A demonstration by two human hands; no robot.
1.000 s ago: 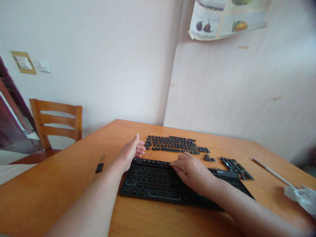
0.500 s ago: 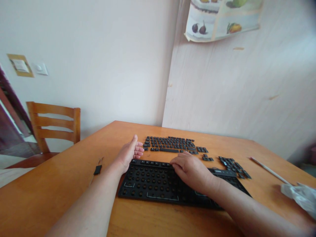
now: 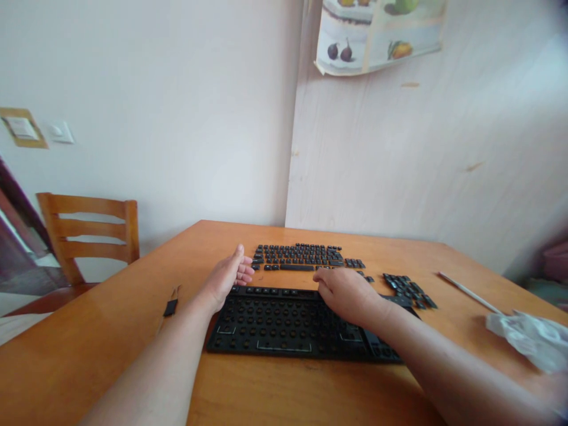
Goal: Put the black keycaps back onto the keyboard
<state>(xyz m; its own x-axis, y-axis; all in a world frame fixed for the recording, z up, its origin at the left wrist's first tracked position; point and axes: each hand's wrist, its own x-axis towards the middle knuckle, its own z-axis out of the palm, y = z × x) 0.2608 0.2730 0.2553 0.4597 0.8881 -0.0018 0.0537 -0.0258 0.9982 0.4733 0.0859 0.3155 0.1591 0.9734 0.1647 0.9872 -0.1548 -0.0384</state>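
Observation:
A black keyboard base [image 3: 275, 322] lies at the front of the table, most of its key sockets bare. Along its upper edge a row of keycaps [image 3: 266, 290] is in place. My left hand [image 3: 231, 275] is at the base's upper left corner, thumb raised and fingers loosely apart, with nothing in it. Over the upper edge, right of that row, my right hand [image 3: 344, 290] has its fingers bent together; whatever they hold is hidden. Just behind the base, loose black keycaps [image 3: 306, 254] are laid out in keyboard order, with a long space bar [image 3: 297, 267] in front.
Another group of keycaps [image 3: 408, 289] lies to the right. Beyond it are a thin white stick [image 3: 470, 293] and a crumpled clear plastic bag [image 3: 532, 334]. A small black tool with wire prongs [image 3: 171, 307] rests left of my forearm. A wooden chair [image 3: 89, 231] stands at the left.
My right hand has shifted right along the keyboard's upper edge, away from the seated keycaps. My left hand keeps its place by the corner. The whole view has turned slightly right.

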